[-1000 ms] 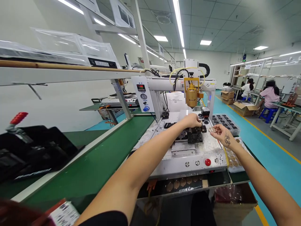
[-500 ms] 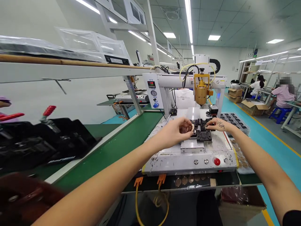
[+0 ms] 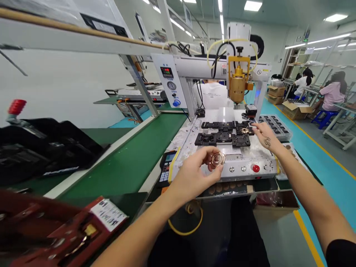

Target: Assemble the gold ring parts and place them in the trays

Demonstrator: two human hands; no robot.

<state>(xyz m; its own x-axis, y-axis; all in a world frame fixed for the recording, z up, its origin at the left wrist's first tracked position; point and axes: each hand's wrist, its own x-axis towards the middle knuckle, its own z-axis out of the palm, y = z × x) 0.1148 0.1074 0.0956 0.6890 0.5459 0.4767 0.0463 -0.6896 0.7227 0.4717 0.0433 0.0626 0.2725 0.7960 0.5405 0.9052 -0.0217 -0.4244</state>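
Observation:
My left hand (image 3: 196,172) is closed on a rose-gold ring-shaped watch case (image 3: 217,159), pinched between thumb and fingers in front of the machine's front panel. Several black fixture blocks (image 3: 205,139) lie in two rows on the machine bed. In the back-right block sits another rose-gold watch case (image 3: 245,130). Just right of that block is my right hand (image 3: 263,134), its index finger stretched out and nothing visible in it. The brass-coloured dispensing head (image 3: 238,87) hangs above and behind the blocks.
The white bench machine (image 3: 191,122) carries a control panel (image 3: 167,83) at its left. A green conveyor belt (image 3: 119,163) runs along the left side. A red tool (image 3: 83,233) stands at the lower left. A tray of black parts (image 3: 275,126) is at the right. Co-workers sit farther back.
My left hand has drawn back from the fixture blocks toward me with the watch case. My right hand has moved off the watch case, which stays in its block. The view has tilted down.

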